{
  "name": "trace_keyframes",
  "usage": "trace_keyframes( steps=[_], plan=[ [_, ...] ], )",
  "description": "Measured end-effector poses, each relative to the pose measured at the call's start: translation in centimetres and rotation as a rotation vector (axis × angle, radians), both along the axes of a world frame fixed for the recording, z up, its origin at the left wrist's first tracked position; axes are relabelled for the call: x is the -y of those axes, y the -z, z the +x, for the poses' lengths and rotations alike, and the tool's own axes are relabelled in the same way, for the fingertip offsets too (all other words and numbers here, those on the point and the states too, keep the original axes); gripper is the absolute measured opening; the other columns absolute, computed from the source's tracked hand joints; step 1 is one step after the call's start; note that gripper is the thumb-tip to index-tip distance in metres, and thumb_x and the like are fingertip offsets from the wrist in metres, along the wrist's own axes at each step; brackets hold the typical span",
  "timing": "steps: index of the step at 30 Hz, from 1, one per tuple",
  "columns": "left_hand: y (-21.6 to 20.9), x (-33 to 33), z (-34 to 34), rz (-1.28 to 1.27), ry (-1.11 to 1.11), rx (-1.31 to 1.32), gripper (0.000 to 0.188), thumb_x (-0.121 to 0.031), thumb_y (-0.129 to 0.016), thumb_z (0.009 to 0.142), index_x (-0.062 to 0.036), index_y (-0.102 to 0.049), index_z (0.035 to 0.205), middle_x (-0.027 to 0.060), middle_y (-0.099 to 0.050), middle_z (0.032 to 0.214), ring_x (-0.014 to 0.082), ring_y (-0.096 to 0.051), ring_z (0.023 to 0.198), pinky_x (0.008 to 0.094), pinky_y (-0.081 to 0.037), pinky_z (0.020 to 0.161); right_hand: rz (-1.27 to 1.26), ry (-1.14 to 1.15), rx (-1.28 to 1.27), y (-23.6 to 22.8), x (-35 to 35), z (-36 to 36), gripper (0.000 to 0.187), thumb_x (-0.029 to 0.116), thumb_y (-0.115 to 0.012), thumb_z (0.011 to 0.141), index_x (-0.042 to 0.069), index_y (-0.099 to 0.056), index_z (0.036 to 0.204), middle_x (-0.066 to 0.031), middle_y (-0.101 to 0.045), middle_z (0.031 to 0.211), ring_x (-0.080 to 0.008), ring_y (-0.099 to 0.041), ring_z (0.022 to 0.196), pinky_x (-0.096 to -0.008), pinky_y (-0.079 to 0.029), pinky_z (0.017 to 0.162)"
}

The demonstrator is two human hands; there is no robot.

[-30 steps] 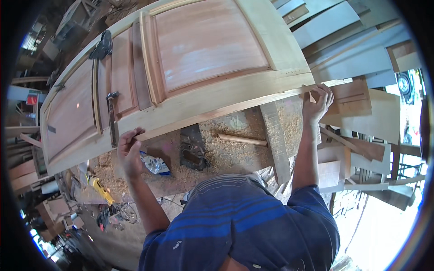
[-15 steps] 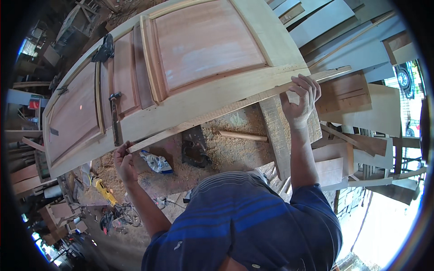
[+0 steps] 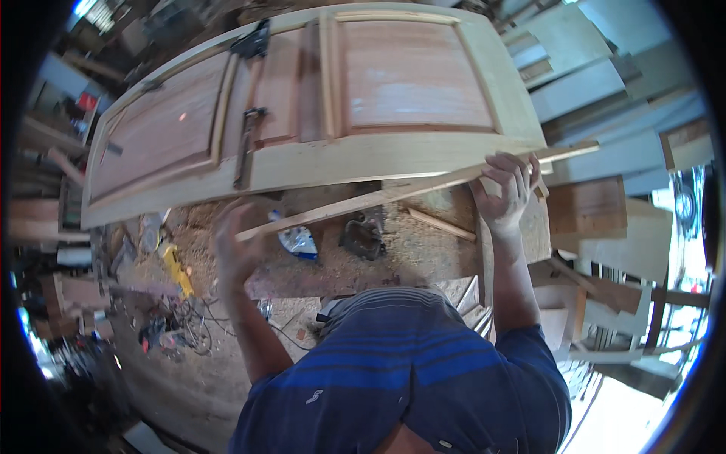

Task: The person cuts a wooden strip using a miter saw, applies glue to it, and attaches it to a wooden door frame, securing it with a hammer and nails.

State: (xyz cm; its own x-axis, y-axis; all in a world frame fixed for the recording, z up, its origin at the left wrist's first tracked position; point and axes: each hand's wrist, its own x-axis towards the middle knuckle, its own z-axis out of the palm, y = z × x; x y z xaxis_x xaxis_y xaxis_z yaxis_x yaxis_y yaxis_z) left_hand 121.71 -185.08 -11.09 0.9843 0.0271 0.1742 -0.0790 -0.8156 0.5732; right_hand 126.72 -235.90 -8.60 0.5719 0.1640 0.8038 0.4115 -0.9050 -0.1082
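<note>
A long thin wooden strip (image 3: 378, 197) runs slantwise over the workbench, along the near edge of a panelled wooden door (image 3: 408, 155). My right hand (image 3: 505, 189) is closed round the strip near its right end, by the door's near right corner. My left hand (image 3: 236, 242) is at the strip's left end and smeared by motion; whether its fingers grip there cannot be made out. A bar clamp (image 3: 243, 147) sits across the door's near rail. Under the strip lie a blue-and-white packet (image 3: 299, 242), a dark tool (image 3: 363, 236) and a short wood piece (image 3: 442, 225).
Sawdust covers the workbench (image 3: 423, 261). A yellow power tool (image 3: 176, 270) lies at its left, with cables below. A dark object (image 3: 252, 39) rests on the door's far side. Boards and panels (image 3: 586, 219) are stacked along the right.
The strip's left end has come away from the door's edge, toward me, with my left hand beside it. My right hand keeps its hold. The whole view has turned, shifting the door rightward.
</note>
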Motion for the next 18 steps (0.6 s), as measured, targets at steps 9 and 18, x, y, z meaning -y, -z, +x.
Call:
trace_keyframes(
  steps=[9,18],
  plan=[
    [-2.0,9.9,0.0,-0.239,0.367,0.008,0.037,-0.033,-0.08,0.096,-0.0066,-0.072,0.12,0.0162,-0.075,0.108,0.0399,-0.074,0.104,0.0513,-0.058,0.09,-0.083,0.002,0.087,1.0,-9.9,-3.0,0.037,0.015,-0.092,0.085,0.021,-0.061,0.104,0.0029,-0.075,0.11,-0.0213,-0.073,0.113,-0.0555,-0.037,0.121],
    [-0.8,1.2,-7.1,-0.234,0.245,0.096,0.026,-0.025,-0.08,0.093,-0.0087,-0.072,0.112,0.0125,-0.073,0.102,0.0372,-0.075,0.093,0.0498,-0.059,0.081,-0.003,-0.188,0.009,2.8,-19.1,-5.4,0.043,0.011,-0.094,0.079,0.021,-0.061,0.104,0.0016,-0.074,0.115,-0.0224,-0.07,0.117,-0.0565,-0.034,0.123]
  ],
)
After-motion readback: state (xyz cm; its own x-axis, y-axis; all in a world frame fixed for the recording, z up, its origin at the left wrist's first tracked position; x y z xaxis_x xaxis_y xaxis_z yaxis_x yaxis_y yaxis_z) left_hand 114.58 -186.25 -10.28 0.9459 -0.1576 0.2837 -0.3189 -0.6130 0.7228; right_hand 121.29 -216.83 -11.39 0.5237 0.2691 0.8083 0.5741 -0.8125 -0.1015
